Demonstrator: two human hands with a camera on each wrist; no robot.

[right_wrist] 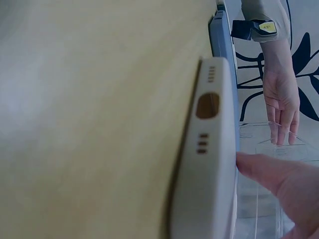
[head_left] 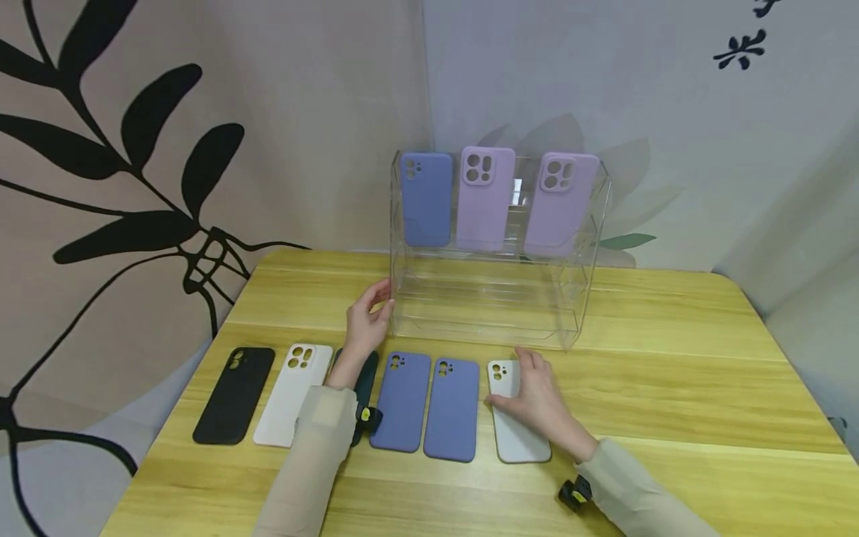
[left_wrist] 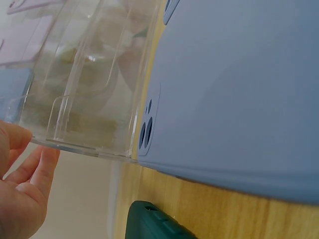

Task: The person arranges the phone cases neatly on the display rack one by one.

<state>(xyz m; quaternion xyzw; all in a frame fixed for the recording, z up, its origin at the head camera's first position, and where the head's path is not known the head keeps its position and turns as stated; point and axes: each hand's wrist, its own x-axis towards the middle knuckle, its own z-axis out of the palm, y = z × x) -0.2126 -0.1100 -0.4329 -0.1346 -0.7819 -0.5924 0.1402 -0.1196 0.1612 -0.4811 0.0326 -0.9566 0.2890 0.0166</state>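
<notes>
My left hand touches the left side of a clear acrylic stand, fingers fairly straight along its edge; the left wrist view also shows this. My right hand spreads over a white phone case lying on the table. In the right wrist view its thumb is at the white case's upper face, near its edge; the other fingers are mostly out of that view. On the stand's upper tier lean a blue phone case and two light purple phone cases.
Left of the white case lie two blue phone cases, a dark green case partly hidden by my left arm, another white case and a black case. A patterned wall stands behind the wooden table.
</notes>
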